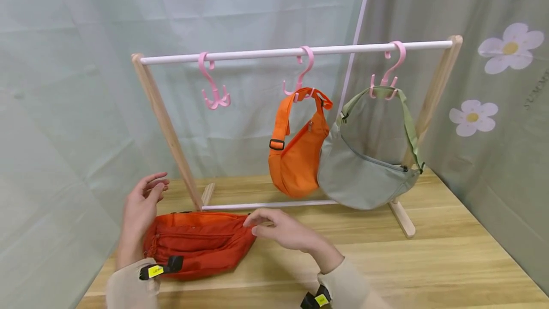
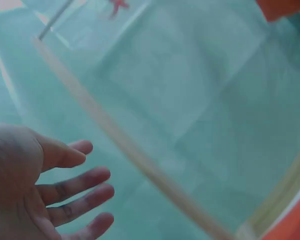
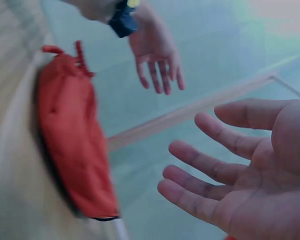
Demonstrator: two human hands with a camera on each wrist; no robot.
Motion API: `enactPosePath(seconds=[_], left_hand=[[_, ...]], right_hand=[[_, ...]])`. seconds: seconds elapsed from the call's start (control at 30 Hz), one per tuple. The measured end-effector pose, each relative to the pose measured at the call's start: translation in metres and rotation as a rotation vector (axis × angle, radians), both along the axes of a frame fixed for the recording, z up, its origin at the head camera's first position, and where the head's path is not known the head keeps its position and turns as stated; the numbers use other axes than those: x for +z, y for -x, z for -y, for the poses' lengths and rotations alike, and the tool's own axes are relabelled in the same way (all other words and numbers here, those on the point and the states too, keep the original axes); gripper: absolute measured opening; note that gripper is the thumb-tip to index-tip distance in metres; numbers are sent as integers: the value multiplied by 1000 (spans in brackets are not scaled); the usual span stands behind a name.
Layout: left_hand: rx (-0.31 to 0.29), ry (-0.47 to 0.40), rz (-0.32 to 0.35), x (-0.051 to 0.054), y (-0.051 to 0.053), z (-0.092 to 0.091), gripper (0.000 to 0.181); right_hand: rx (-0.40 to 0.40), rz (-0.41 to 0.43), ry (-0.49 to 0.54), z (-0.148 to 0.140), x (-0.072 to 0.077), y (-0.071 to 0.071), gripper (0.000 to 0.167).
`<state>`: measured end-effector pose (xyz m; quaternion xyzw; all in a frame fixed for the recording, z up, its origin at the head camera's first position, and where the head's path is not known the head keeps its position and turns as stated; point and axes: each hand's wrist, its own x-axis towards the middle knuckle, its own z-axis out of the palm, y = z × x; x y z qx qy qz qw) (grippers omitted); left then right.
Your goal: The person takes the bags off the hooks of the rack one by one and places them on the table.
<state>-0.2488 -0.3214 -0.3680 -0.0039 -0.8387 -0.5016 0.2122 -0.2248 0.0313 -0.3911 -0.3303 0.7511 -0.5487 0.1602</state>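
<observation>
A red bag [image 1: 195, 242] with an orange part along its top lies on the wooden table, also seen as a red bag [image 3: 75, 135] in the right wrist view. Above its left end is my left hand [image 1: 141, 209], fingers relaxed and apart; the left wrist view shows the hand [image 2: 55, 185] holding nothing. My right hand [image 1: 285, 230] is by the bag's right end, and whether it touches the bag is unclear in the head view. In the right wrist view the right hand [image 3: 240, 165] has spread, slightly bent fingers with nothing in them.
Behind the bag stands a rack with a white bar [image 1: 257, 54] and wooden legs. It carries an unloaded pink hook [image 1: 216, 97] at left, an orange bag [image 1: 300, 156] on the middle hook and a grey-green bag [image 1: 364, 170] on the right one. Curtains [image 1: 86, 85] surround the table [image 1: 450, 252].
</observation>
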Motion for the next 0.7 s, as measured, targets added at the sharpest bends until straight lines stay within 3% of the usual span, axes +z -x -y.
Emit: enactPosePath(seconds=[0.17,0.3,0.47,0.7], left_hand=[[-163,-136,-53,13,-1,-22,35],[-259,-213,-74,21,-3,-41,36],[-324,-202,-82,25,-4,-61,31],[-386,-157,-86,24,-2,-82,31]], right_hand=[[6,-60,53,-20,24,-3,23],[-57,-97,114,-37,40,-4,23],[-164,-124,186,-58,52,-5,21],[-258,-172,264,-76,56,-1,19]])
